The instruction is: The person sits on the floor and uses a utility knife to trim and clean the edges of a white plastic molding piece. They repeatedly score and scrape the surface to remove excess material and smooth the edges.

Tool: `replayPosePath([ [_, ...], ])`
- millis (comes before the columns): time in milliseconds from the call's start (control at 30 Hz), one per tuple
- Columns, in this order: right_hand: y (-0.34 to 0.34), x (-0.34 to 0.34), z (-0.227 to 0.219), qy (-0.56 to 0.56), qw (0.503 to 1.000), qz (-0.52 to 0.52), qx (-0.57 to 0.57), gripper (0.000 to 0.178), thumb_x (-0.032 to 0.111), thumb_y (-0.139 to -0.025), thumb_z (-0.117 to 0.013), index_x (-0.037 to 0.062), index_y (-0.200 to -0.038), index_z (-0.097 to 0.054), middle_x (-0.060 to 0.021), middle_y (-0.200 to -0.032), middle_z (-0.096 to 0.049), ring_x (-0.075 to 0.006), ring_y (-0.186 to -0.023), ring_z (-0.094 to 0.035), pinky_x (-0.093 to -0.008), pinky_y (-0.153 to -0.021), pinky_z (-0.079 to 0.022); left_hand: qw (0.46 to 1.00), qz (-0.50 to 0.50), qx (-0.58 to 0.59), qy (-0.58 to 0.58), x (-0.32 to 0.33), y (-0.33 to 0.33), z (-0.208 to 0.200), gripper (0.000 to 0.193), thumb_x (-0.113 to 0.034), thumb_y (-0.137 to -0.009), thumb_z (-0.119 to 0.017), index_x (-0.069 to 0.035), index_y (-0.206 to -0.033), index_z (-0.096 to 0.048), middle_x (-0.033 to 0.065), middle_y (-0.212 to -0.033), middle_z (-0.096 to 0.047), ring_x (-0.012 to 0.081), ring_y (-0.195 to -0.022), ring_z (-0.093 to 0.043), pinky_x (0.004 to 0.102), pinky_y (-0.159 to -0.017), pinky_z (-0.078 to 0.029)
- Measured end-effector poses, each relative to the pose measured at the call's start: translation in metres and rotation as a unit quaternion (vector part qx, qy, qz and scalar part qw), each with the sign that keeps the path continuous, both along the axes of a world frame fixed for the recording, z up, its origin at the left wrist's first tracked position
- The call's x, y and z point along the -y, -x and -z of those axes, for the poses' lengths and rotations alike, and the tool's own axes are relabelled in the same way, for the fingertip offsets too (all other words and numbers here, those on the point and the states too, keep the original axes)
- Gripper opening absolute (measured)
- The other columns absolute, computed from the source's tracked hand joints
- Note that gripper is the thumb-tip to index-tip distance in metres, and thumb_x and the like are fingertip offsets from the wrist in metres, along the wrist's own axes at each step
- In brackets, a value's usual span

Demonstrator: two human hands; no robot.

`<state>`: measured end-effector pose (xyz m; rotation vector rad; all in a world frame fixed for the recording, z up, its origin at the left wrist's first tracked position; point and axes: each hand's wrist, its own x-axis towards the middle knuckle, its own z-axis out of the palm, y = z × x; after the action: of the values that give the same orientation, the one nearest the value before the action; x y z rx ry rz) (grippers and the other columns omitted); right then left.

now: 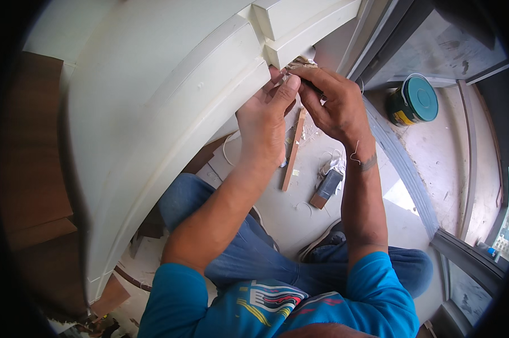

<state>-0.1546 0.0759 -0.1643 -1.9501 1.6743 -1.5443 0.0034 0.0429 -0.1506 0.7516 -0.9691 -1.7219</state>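
My left hand [266, 121] is raised to the lower edge of a cream-white panelled door [170, 90], its thumb and fingers pinched together. Right beside it, my right hand [336, 104] is bent inward with its fingers closed, and the fingertips of both hands meet at the notched corner of the door. A small pale bit shows between them, too small and too covered to name. Below the hands, a thin wooden strip [294, 151] lies on the light floor. Near my right forearm rests a dark block with a brown end [326, 190], against crumpled white material [336, 163].
Wood shavings and thin curls litter the floor [299, 217] around my crossed legs. A bucket with a green lid [421, 100] stands at the right, beyond a grey sliding-door track [401, 158]. Brown wood boards [35, 152] are on the left behind the door.
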Motion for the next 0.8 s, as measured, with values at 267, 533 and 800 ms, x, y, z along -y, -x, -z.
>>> replayPosePath([
  [267,0.0018,0.0062,-0.0018,-0.003,1.0,0.011,-0.007,0.024,0.016,-0.096,-0.08,0.0121,-0.12,-0.082,-0.0123,-0.094,-0.079,-0.0343,-0.079,-0.076,-0.0423,-0.069,-0.06,1.0,-0.009,-0.018,-0.011,0.0012,0.0013,0.0002,0.036,-0.015,-0.101,-0.085,-0.011,-0.133,-0.069,0.0004,-0.127,-0.071,0.0108,-0.118,-0.065,0.0334,-0.104,-0.051],
  [533,-0.0003,0.0094,0.0025,0.009,1.0,0.015,-0.004,0.024,0.018,-0.097,-0.08,0.0119,-0.12,-0.082,-0.0122,-0.095,-0.079,-0.0339,-0.08,-0.077,-0.0417,-0.07,-0.06,0.999,-0.004,-0.022,-0.044,0.0071,0.0005,-0.0006,0.053,-0.002,-0.098,-0.085,0.004,-0.144,-0.059,0.0118,-0.135,-0.064,0.0175,-0.127,-0.063,0.0325,-0.11,-0.054],
  [800,-0.0011,0.0104,0.0045,0.009,1.0,0.018,-0.001,0.024,0.017,-0.097,-0.079,0.0115,-0.119,-0.083,-0.0117,-0.096,-0.08,-0.0333,-0.08,-0.078,-0.0408,-0.07,-0.06,0.999,-0.013,-0.033,-0.021,0.0083,0.0022,0.0031,0.049,-0.003,-0.099,-0.084,0.002,-0.143,-0.061,0.0096,-0.133,-0.066,0.0175,-0.125,-0.063,0.0322,-0.11,-0.053],
])
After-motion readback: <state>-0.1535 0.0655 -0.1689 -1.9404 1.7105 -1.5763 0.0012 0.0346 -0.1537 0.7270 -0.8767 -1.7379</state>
